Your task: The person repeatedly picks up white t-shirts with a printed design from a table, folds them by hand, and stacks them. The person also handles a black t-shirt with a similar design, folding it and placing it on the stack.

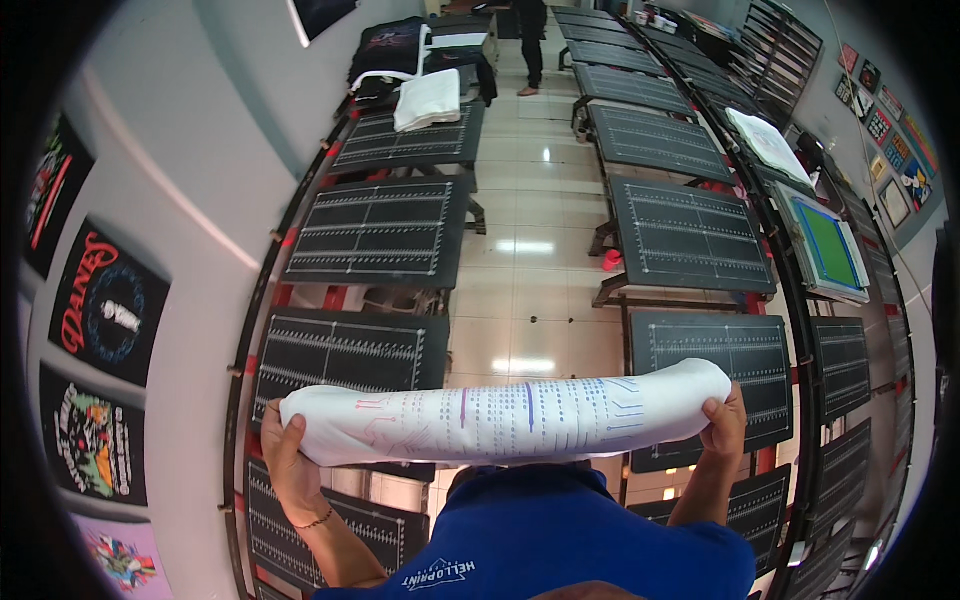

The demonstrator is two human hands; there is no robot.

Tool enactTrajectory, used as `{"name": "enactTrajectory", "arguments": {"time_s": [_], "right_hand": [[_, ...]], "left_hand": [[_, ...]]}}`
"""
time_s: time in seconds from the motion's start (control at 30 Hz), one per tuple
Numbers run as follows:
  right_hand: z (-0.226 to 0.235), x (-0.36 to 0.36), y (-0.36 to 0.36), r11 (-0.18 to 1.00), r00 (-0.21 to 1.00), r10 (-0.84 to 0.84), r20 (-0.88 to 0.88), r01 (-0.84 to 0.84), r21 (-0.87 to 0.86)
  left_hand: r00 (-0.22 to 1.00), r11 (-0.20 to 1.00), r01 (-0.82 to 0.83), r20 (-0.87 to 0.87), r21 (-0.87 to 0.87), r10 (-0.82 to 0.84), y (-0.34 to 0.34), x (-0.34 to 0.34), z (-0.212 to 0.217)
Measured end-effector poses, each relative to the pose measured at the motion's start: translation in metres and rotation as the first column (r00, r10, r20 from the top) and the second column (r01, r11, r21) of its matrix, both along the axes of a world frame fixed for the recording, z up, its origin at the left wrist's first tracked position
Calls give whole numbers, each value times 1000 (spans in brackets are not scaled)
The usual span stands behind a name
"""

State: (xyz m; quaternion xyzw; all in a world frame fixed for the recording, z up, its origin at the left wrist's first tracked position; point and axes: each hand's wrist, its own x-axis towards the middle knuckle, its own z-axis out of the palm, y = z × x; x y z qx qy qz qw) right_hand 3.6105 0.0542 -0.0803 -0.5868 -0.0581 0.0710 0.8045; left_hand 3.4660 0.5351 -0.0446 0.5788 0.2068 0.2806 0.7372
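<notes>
A white printed cloth (500,420) is stretched across in front of my chest, hanging in a folded band. Lines and dots in red, purple and blue run over its face. My left hand (290,450) grips its left end, thumb on the near side. At the other end my right hand (726,425) pinches the cloth in the same way. The far-side fingers of both hands are partly hidden by the fabric. Below the band my blue shirt shows.
Black printing boards with white ruled marks stand in rows, a left row (375,230) and a right row (690,235). Between them runs a tiled aisle (525,200). Folded white cloth (428,98) lies far left. A green-meshed screen frame (828,245) rests right. Another person (531,45) stands far off.
</notes>
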Motion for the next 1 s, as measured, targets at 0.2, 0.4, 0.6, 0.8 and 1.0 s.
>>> {"name": "enactTrajectory", "arguments": {"time_s": [0.2, 0.4, 0.6, 0.8, 1.0], "right_hand": [[-12, 105, -6, 995, 994, -100, 44, 98, 30], [-21, 220, 6, 990, 984, -141, 113, 141, 2], [4, 340, 46, 983, 976, -173, 135, 180, -44], [-8, 471, 88, 987, 981, -146, 129, 153, -50], [4, 627, 166, 996, 996, 60, 59, -63, 58]], "left_hand": [[991, 986, -63, 123, 157, 44, -10, 144, 19], [986, 961, -53, 165, 272, 7, 16, 282, 29], [983, 975, -19, 185, 223, -23, 72, 420, 28], [987, 989, -20, 161, 149, -4, 120, 547, 39], [997, 964, -30, 82, 266, 8, 189, 669, 58]]}}
